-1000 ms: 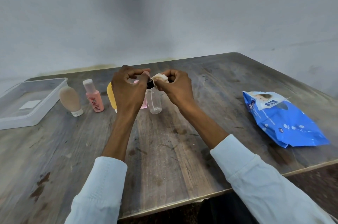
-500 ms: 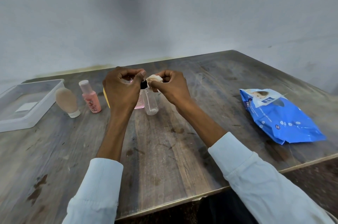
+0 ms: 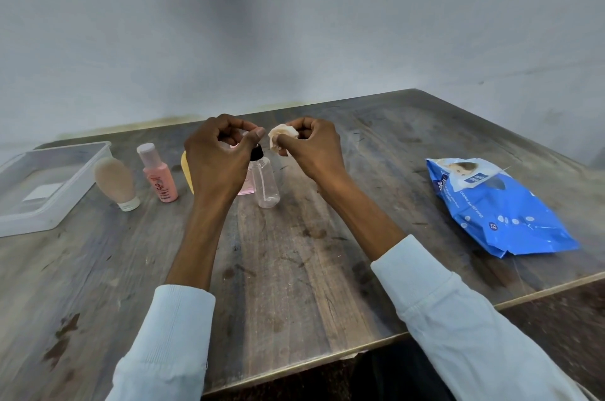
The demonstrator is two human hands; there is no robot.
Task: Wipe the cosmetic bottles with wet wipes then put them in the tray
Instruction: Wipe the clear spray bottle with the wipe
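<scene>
Right hand (image 3: 314, 151) pinches the wipe (image 3: 282, 138); left hand (image 3: 219, 158) curls round something pink (mostly hidden). Open it flat first, then grab the clear bottle (image 3: 265, 184) at 6 o'clock below.

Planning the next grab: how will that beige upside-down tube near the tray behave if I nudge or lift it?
The beige tube stands on its small white cap with a wider body above, so a nudge would probably tip it. It looks like soft plastic, likely light and squeezable.

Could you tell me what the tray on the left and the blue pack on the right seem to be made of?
The tray looks like clear, slightly frosted rigid plastic: the table shows through its walls. The blue pack looks like thin glossy plastic film: it is creased and crumpled, with printed text and light sheen.
</scene>
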